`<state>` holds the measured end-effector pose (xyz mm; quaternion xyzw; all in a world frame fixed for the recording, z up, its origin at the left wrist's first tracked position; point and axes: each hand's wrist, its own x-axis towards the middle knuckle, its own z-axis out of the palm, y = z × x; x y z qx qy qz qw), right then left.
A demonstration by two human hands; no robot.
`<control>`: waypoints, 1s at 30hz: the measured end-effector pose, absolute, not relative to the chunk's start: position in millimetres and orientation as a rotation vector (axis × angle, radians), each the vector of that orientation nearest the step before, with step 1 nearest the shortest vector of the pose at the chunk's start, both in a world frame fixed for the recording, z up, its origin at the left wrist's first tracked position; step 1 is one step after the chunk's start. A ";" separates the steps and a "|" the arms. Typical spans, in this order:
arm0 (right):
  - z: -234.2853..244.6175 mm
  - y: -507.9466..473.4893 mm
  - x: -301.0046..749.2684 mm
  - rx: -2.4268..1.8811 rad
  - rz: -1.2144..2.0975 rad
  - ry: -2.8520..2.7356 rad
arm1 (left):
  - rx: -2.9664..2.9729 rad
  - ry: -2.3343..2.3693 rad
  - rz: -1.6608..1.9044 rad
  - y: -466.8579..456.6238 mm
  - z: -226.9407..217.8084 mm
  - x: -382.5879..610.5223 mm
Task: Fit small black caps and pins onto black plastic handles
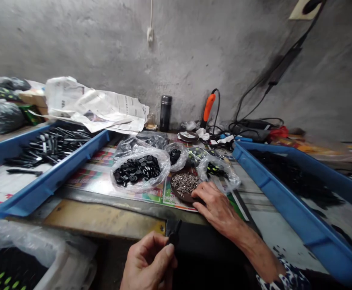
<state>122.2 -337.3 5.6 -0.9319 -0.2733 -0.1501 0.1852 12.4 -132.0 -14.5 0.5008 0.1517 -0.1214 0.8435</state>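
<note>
My left hand is low in the view, its fingers pinching a small black plastic part. The part's shape is partly hidden by my fingers. My right hand lies palm down with its fingertips at the rim of a round dark dish, which is heaped with small steel screws. Nothing shows in that hand. Behind the dish sit clear plastic bags, one full of black round discs and another holding black parts with green marks.
Blue trays stand on both sides: the left one holds black rod-like parts, the right one dark parts. A white bin sits low at left. Newspaper, a black flask, an orange-handled tool and cables lie along the wall.
</note>
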 end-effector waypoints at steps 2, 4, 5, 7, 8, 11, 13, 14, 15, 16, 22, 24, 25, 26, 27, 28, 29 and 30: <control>3.6 -339.5 124.1 -2.580 -0.429 -0.782 | 1.050 0.297 -0.271 -131.9 -14.0 12.1; 1.4 -341.7 124.8 -2.524 -0.451 -0.785 | 1.036 0.287 -0.273 -131.9 -13.1 12.0; 0.8 -342.4 123.7 -2.494 -0.465 -0.783 | 1.027 0.289 -0.272 -132.0 -12.5 11.8; 1.4 -342.5 117.1 -2.433 -0.492 -0.776 | 1.012 0.304 -0.272 -132.6 -11.1 10.6; 2.6 -341.6 111.2 -2.408 -0.503 -0.773 | 1.008 0.310 -0.277 -133.2 -10.4 9.7; 8.2 -335.2 85.3 -2.298 -0.507 -0.744 | 1.011 0.313 -0.282 -135.8 -9.3 6.3; 11.7 -328.9 65.5 -2.187 -0.478 -0.711 | 1.013 0.303 -0.280 -138.2 -9.5 4.4; 12.9 -325.6 56.4 -2.134 -0.470 -0.690 | 1.015 0.290 -0.279 -139.6 -9.7 3.7; 13.6 -322.5 48.3 -2.084 -0.464 -0.667 | 1.018 0.277 -0.275 -141.0 -9.9 3.1; 13.8 -319.8 41.4 -2.041 -0.458 -0.644 | 1.018 0.264 -0.272 -142.3 -10.1 2.7; 11.5 -311.1 20.3 -1.846 -0.307 -0.499 | 1.040 0.219 -0.248 -148.9 -8.4 0.2; 10.1 -309.0 17.1 -1.812 -0.275 -0.459 | 1.044 0.201 -0.240 -151.0 -7.9 -0.7; 9.3 -307.9 15.8 -1.799 -0.269 -0.446 | 1.046 0.194 -0.238 -152.0 -7.8 -1.1; 8.5 -306.7 14.9 -1.790 -0.267 -0.436 | 1.049 0.186 -0.236 -152.9 -7.8 -1.5; 7.7 -305.6 14.1 -1.786 -0.269 -0.431 | 1.053 0.179 -0.235 -153.6 -7.9 -1.7; 7.0 -304.6 13.5 -1.784 -0.281 -0.432 | 1.056 0.177 -0.234 -154.2 -8.1 -2.0; 6.4 -303.7 12.9 -1.786 -0.296 -0.439 | 1.060 0.179 -0.232 -154.7 -8.2 -2.4; 5.9 -302.9 12.4 -1.790 -0.322 -0.452 | 1.064 0.181 -0.230 -155.1 -8.3 -2.8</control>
